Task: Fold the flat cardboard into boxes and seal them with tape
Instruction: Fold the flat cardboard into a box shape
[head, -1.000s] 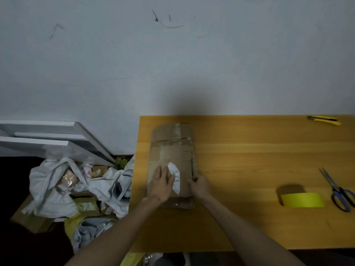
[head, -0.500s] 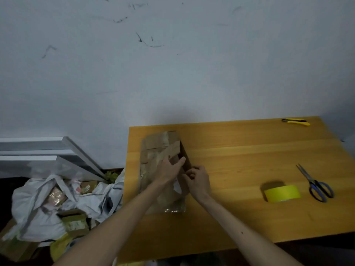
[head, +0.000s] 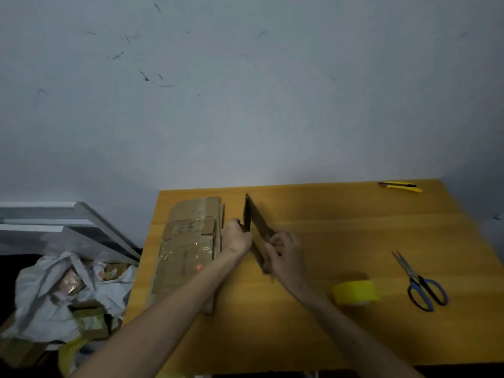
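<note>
Both bare forearms are stretched from the near edge toward the far middle, converging. The left hand (head: 236,237) is curled round a cardboard (head: 255,215) held on edge. The right hand (head: 283,255) is closed on it from the right, fingers bent.

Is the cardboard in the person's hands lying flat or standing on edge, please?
On edge: the cardboard, gripped by left hand and right hand, rises beside the flat stack.
</note>
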